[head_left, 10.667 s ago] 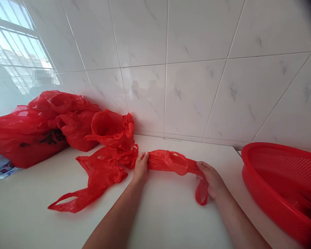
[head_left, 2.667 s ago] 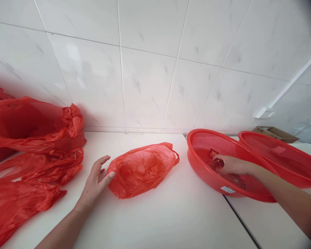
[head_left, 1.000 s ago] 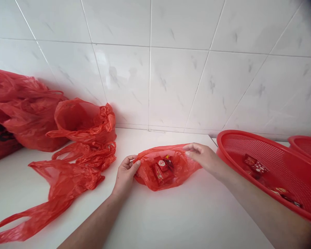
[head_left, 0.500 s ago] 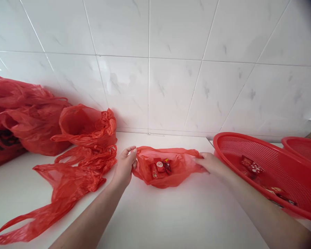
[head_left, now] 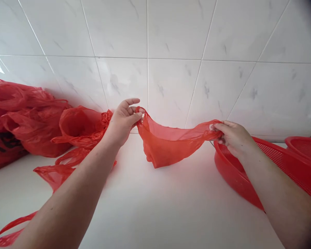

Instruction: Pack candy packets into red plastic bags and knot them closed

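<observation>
A thin red plastic bag (head_left: 168, 148) hangs stretched between my two hands, off the white tabletop. My left hand (head_left: 123, 119) pinches one top corner between thumb and fingers, with the index finger raised. At the other end, my right hand (head_left: 233, 136) grips the bunched edge of the bag. Its lower part sags to a point on the left side. Whatever lies inside is hidden by the red film.
Red plastic bags (head_left: 33, 121) are heaped at the left against the tiled wall (head_left: 171, 90). Loose bags lie partly behind my left forearm. A red mesh basket (head_left: 235, 180) stands at the right, with another red basket (head_left: 304, 148) behind it.
Both hands have lifted the bag from the table and pulled its ends up and apart. The small red packets seen inside it before are now out of sight.
</observation>
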Demonstrator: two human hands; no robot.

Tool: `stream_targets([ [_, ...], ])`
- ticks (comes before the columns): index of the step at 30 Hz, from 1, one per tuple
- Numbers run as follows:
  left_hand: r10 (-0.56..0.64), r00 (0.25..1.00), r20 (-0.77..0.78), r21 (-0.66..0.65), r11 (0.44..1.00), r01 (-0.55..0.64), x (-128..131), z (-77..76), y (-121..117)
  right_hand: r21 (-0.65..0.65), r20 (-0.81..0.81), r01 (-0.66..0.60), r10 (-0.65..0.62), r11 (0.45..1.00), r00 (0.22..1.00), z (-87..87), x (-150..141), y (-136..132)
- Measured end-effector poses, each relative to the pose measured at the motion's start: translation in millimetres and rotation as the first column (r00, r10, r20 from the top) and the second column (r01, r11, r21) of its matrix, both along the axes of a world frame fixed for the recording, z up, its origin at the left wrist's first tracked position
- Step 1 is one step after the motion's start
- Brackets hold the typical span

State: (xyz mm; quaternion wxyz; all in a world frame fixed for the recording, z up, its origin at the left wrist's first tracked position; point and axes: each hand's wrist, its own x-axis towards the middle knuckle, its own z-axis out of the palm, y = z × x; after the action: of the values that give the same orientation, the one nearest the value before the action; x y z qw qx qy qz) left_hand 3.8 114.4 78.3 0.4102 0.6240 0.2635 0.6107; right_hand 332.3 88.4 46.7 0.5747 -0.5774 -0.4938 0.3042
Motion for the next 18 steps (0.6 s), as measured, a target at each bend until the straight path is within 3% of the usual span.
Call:
stream_targets([
  [2, 0.025, 0.999, -0.021, -0.028, 0.999, -0.026, -6, -14.4, -7, -0.014, -0.002, -0.065, 0.065, 0.998, 0.998, -5.8, 0, -7],
  [4, 0.024, 1.0, -0.016, -0.068, 0.997, -0.025, -15, -34.5, -15, 0.005, -0.062, -0.207, 0.207, 0.978, 0.976, -15.1, -2, -18],
  [7, 0.042, 0.999, 0.023, -0.057, 0.998, -0.041, -32, -76.8, -22, 0.111, -0.127, -0.378, 0.39, 0.919, 0.912, -34.3, -8, -33],
  [10, 0.143, 0.985, -0.097, -0.128, 0.98, -0.155, -39, -123.4, -21, 0.004, 0.009, -0.44, 0.44, 0.898, 0.898, -55.4, -24, -37],
  [12, 0.111, 0.97, -0.217, -0.239, 0.957, -0.163, -32, -146.0, -19, -0.089, 0.097, -0.45, 0.457, 0.889, 0.884, -67.8, -41, -31],
  [14, 0.013, 0.977, -0.212, -0.287, 0.955, -0.075, -16, -156.9, -18, -0.055, 0.094, -0.465, 0.468, 0.884, 0.879, -78.1, -59, -21],
  [18, -0.223, 0.974, -0.028, -0.23, 0.95, 0.211, 21, -155.7, -16, 0.089, -0.038, -0.461, 0.466, 0.883, 0.884, -98.0, -90, -2],
])
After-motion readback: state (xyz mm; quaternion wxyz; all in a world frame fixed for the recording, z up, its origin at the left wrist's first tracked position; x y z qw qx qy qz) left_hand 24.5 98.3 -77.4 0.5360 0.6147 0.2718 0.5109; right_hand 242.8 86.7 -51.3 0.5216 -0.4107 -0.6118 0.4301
